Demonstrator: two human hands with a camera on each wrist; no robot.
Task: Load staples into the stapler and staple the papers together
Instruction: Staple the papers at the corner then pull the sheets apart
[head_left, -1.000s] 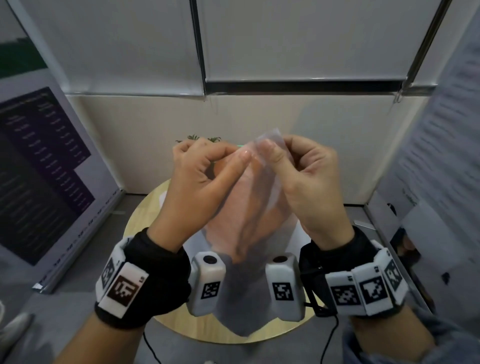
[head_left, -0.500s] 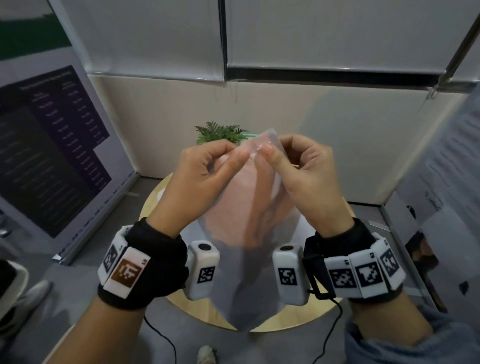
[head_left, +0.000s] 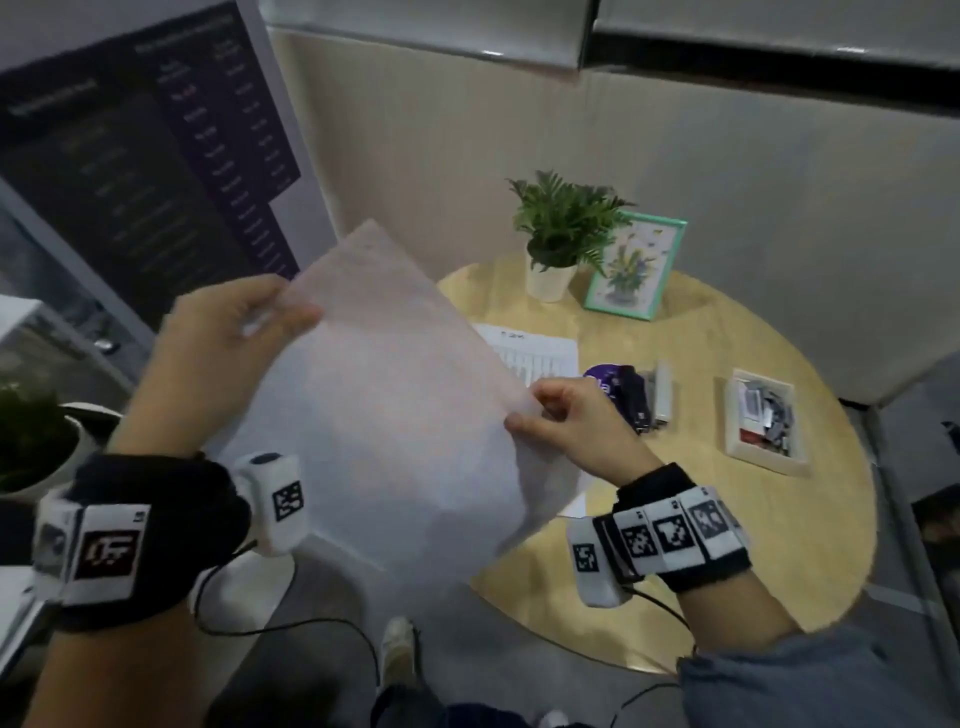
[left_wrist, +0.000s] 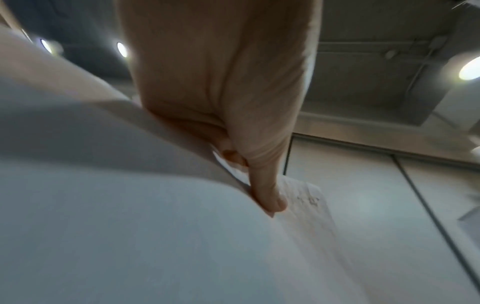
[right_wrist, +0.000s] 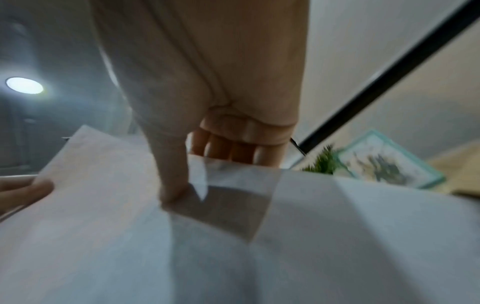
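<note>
1. Both hands pinch the papers (head_left: 384, 395) up above the desk (head_left: 675, 332): left hand (head_left: 223, 338), right hand (head_left: 576, 426).
2. Square the edges before lowering.
3. Stapler (head_left: 636, 397) sits near the right hand, so probably reach there next.

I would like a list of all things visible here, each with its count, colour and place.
held papers: count unclear, white, in the air between both hands
printed sheet: one, white, on the table behind the held papers
stapler: one, dark, right of the printed sheet
tray: one, white, table's right side
potted plant: one, green, white pot, table's back
picture frame: one, turquoise, beside the plant
table: one, round, light wood
left hand: pinches the papers' left edge
right hand: pinches their right edge
</note>
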